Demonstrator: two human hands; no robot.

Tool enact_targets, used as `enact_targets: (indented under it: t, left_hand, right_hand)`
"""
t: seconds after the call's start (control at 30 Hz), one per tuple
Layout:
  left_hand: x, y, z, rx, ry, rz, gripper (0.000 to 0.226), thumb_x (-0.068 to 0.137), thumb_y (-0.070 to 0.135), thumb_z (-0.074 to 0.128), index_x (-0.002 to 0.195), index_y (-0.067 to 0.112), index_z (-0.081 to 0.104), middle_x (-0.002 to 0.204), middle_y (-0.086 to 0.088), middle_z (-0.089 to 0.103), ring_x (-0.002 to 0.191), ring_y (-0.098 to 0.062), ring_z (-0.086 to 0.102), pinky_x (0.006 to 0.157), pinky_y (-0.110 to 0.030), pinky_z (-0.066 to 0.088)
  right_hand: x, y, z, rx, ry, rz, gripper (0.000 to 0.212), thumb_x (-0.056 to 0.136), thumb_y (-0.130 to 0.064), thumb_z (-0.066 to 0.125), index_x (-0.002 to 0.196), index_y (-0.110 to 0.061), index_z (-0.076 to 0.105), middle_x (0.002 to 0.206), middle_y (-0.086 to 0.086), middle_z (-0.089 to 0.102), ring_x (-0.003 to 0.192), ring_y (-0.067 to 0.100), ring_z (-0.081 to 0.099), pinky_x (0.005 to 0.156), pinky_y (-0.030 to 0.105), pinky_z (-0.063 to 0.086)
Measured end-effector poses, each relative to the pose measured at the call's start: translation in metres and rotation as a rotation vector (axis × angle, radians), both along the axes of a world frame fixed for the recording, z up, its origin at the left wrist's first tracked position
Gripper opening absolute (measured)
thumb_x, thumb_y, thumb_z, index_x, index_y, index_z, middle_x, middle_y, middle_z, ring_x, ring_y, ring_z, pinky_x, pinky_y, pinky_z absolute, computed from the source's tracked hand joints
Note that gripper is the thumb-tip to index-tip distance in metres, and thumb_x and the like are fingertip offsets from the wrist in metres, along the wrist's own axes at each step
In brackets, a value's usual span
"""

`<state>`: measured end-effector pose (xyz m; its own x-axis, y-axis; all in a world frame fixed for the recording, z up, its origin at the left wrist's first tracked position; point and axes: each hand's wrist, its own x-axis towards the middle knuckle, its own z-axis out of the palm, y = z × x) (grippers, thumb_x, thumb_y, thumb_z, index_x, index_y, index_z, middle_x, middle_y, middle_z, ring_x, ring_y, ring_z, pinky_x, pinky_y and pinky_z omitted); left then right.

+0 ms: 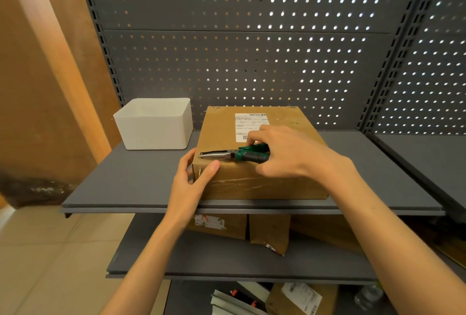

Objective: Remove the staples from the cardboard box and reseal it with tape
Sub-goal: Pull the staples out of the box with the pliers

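Note:
A brown cardboard box [272, 183] with a white shipping label [245, 123] lies on the grey shelf [141, 183]. My right hand [285, 153] grips green-handled needle-nose pliers [227, 155], whose jaws point left along the box's near top edge. My left hand [194, 181] holds the box's near left corner, thumb on the front face, fingers round the side. A metal staple [199, 172] sticks up at that corner, between my thumb and fingers. Two more staples show at the far top corners [216, 107].
An open white plastic bin [153, 125] stands left of the box on the same shelf. A dark pegboard [252, 37] backs the shelf. Lower shelves hold other cardboard boxes [269, 231] and packages [300, 297]. A wooden wall is at the left.

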<state>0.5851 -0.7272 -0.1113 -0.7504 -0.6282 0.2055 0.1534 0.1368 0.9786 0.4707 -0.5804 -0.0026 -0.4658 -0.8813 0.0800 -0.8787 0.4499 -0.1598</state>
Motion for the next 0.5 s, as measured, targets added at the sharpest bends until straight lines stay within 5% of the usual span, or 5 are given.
enact_targets:
  t: [0.37,0.5]
  left_hand:
    - [0.0004,0.0005,0.0001,-0.021,-0.024,-0.007,0.069,0.066,0.056,0.054,0.13,0.038,0.033,0.11,0.027,0.046,0.095,0.008,0.052,0.06,0.001,0.043]
    - [-0.0003,-0.0012,0.0005,-0.02,-0.015,-0.013,0.064,0.068,0.052,0.056,0.126,0.037,0.035,0.106,0.026,0.048,0.082,0.025,0.052,0.059,0.001,0.043]
  right_hand:
    - [-0.0014,-0.0024,0.0027,0.044,-0.046,-0.008,0.016,0.076,-0.024,0.056,0.091,-0.028,0.05,0.077,-0.009,0.048,0.069,0.012,0.046,0.056,0.028,0.039]
    - [-0.003,-0.0029,0.0035,0.05,-0.039,-0.022,0.013,0.074,-0.024,0.056,0.086,-0.028,0.051,0.071,-0.009,0.047,0.063,0.011,0.044,0.053,0.026,0.033]
